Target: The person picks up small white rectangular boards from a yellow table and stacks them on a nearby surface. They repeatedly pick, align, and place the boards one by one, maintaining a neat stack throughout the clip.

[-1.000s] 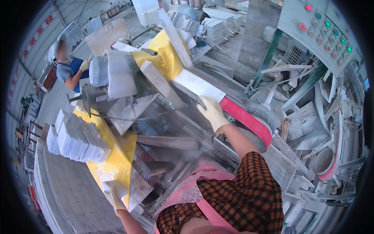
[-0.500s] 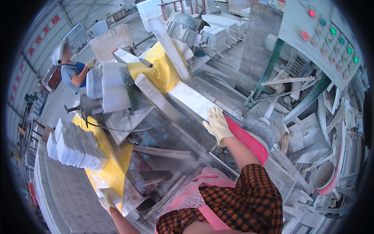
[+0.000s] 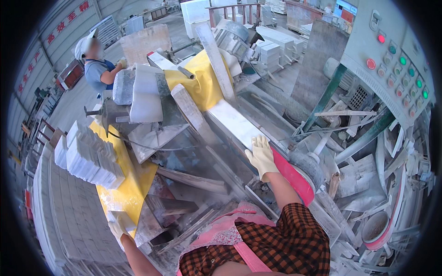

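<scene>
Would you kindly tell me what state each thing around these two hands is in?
Left hand: gloved, at the small white block's edge; grip unclear
Right hand: gloved, palm down, fingers open
White slab: lying under the right hand
Red belt: partly covered, motion unclear
White tiles: stacked unevenly
Lower yellow sheet: shiny, partly covered
Control panel: some lights lit

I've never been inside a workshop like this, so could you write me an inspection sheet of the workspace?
Surface: glossy yellow sheet beneath a leaning stack of thin white tiles.
Job's things: long white rectangular tile, in line with a smooth red belt; small white tile at the sheet's near end.
Clutter: pale, dusty slab pieces heaped at right.
Hands: cream-gloved right hand spread over the long tile's near end; cream-gloved left hand at the small tile, grip unclear.
Cables: thin black cable curving left of centre.
Surroundings: grey button panel; co-worker in blue apron.
</scene>
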`<state>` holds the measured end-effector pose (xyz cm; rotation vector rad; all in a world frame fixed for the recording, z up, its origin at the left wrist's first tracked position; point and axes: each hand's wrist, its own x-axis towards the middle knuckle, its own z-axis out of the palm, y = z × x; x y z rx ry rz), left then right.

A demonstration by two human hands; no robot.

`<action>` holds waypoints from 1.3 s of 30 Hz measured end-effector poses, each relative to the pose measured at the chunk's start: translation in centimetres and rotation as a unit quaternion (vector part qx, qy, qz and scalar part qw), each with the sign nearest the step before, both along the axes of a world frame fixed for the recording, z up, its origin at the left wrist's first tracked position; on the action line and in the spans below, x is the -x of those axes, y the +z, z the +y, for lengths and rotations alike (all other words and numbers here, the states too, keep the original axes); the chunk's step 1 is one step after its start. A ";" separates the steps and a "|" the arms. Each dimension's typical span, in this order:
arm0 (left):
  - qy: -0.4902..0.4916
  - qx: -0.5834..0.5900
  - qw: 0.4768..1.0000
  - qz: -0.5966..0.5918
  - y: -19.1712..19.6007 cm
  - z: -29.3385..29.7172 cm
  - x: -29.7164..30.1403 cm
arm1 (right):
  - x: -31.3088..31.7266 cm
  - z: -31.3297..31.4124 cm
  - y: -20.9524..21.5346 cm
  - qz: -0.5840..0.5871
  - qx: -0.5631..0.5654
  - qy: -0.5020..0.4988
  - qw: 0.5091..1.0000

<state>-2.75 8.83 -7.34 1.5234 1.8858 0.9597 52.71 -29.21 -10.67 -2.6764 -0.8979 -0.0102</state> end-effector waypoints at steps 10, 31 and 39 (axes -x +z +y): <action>0.030 0.016 0.997 0.068 -0.5 1.1 0.2 | 0.2 -0.7 -0.1 0.014 0.008 -0.007 1.000; 0.029 0.041 0.999 0.001 2.0 -1.9 -1.6 | 0.5 -2.0 -0.4 -0.040 0.029 0.010 0.999; 0.059 0.005 0.998 0.008 1.8 -2.3 -1.9 | 0.9 -2.6 0.1 -0.036 0.020 0.015 0.999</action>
